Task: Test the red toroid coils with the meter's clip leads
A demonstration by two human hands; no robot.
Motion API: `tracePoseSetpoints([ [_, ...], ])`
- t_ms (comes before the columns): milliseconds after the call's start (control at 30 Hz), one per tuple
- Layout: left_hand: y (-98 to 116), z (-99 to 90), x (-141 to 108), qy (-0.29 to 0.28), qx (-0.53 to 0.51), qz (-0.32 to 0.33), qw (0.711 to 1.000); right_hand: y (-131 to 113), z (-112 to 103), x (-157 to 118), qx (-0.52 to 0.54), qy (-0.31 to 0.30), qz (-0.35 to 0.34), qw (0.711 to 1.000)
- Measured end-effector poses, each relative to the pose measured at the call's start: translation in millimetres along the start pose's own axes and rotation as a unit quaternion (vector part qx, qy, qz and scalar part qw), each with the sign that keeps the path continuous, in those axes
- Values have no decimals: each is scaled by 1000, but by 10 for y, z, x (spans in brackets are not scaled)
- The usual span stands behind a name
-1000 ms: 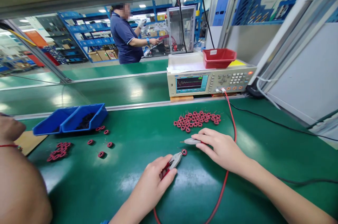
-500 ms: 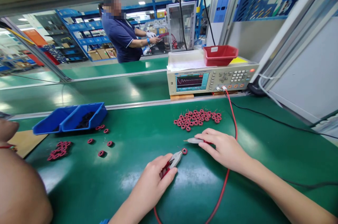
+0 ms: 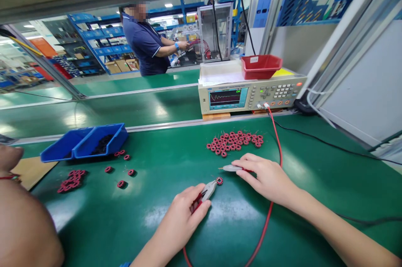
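Note:
My left hand (image 3: pixel 185 212) is closed around a grey clip with red handles (image 3: pixel 208 190), whose tip meets a small red-and-black wound ring (image 3: pixel 220 180). My right hand (image 3: pixel 266 177) pinches a second grey clip (image 3: pixel 231 168), its tip pointing left, just above and apart from that ring. Behind my right hand lies a cluster of similar rings (image 3: pixel 232 141). On the tester (image 3: pixel 254 95) at the back, the screen shows a wave trace and a green OK.
Two blue bins (image 3: pixel 100 143), one holding dark parts, sit at the left near loose rings (image 3: pixel 121 184) and a ring pile (image 3: pixel 73 181). Another person's arm (image 3: pixel 28 216) is at the left edge. A red cable (image 3: pixel 266 225) loops between my hands. A red tray (image 3: pixel 261 66) tops the tester.
The tester's screen has gone from a red NG to a green OK. My hands and both clips have stayed in place. The person in the background has shifted slightly.

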State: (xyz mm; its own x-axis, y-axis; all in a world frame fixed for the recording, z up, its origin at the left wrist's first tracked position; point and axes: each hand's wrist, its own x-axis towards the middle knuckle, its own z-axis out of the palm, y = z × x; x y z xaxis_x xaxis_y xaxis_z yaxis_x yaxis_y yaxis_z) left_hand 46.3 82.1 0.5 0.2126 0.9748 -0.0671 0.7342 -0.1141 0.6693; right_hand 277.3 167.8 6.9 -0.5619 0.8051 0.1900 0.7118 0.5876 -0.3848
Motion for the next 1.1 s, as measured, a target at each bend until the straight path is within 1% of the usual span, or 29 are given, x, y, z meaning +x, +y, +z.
tracePoseSetpoints([
  [400, 18, -10, 7, -3, 0, -4, 1000, -10, -2, -2, 10, -16, 6, 1000],
  [533, 9, -4, 7, -4, -1, -2, 1000, 14, -48, -12, 21, -15, 7, 1000],
  [767, 20, -13, -6, -6, -6, -6, 1000, 74, -200, -56, 76, -51, -1, 996],
  [1100, 18, -12, -1, -9, -4, -9, 1000, 46, -182, -46, 84, -79, -6, 993],
])
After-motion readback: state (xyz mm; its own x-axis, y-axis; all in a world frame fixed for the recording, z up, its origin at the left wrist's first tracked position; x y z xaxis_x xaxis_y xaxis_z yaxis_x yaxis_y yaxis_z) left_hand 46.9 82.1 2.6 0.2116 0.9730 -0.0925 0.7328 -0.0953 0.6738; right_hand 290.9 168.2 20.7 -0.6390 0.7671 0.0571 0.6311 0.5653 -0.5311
